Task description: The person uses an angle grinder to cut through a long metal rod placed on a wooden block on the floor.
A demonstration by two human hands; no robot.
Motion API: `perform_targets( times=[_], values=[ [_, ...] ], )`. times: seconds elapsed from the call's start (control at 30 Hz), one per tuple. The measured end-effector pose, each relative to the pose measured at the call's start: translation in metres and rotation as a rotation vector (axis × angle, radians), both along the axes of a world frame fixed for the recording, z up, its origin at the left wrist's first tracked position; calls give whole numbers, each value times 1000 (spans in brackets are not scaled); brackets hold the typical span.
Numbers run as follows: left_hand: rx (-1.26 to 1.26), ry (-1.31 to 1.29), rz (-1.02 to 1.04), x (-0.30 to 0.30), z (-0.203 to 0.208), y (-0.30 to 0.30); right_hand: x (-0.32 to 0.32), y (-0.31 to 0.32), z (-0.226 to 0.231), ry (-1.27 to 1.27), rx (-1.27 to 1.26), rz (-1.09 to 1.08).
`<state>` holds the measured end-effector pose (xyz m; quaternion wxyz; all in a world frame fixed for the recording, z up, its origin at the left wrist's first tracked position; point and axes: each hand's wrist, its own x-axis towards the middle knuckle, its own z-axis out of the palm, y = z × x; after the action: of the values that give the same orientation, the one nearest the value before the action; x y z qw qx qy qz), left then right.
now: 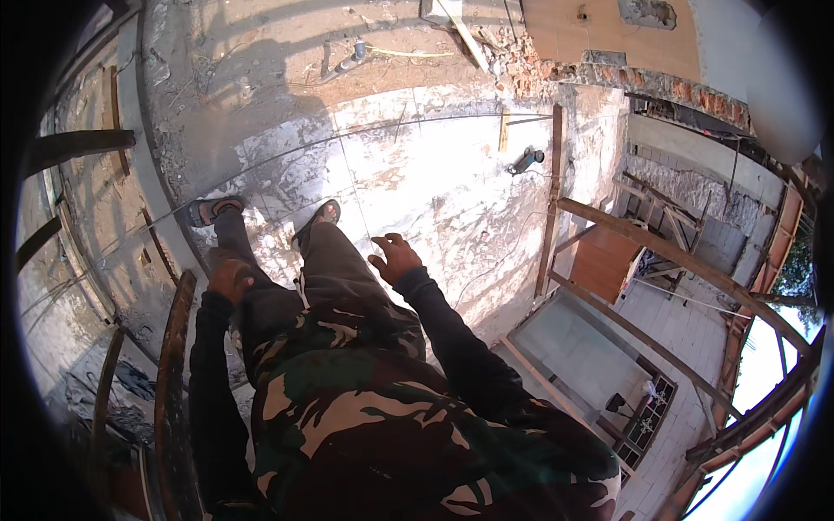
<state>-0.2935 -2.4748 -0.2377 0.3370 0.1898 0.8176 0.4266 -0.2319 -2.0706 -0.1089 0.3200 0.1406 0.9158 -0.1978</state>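
Looks down on a half-demolished interior with a patchy white floor (pixel 434 191), bleached by sun toward the middle. Ends all round in a dark curved border. Blurs at upper right into a pale shape (pixel 786 78), too smeared to name. Sinks into shadow at lower left, around a dark wooden post (pixel 178 347).

Shows the left hand (pixel 233 280) beside the left thigh of the dark trousers (pixel 339 252), partly shaded; cannot tell whether clenched, touching the cloth or grasping anything. Holds the right hand (pixel 398 258) beyond the right leg, loosely spread, with thumb apart from half-curled fingers.

Has near the right fingertips a thin line (pixel 351 178), hair-fine and nearly straight, running up across the floor; cannot tell whether touching the hand.

Includes farther off a dark tool-like object (pixel 526 159), a pipe stub (pixel 352 59) and brick rubble (pixel 517 65). Blocks the right side with a slanting wooden beam (pixel 686 271), and much of the lower middle with a camouflage garment (pixel 356 399).
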Motion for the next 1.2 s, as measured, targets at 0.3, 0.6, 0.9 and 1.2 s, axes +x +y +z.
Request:
perform_targets(
  times=[0.3,0.6,0.9,1.2],
  values=[
    [-235,34,-483,19,99,182,173,143,12,28,-319,-643],
    [-348,-71,-716,-4,137,452,230,234,-35,-82,-267,-745],
    [-339,-400,-871,-29,134,756,301,389,-65,-253,-496,-1002],
    [-228,-669,-785,-59,194,895,230,674,129,69,-775,-1111]
  ],
)
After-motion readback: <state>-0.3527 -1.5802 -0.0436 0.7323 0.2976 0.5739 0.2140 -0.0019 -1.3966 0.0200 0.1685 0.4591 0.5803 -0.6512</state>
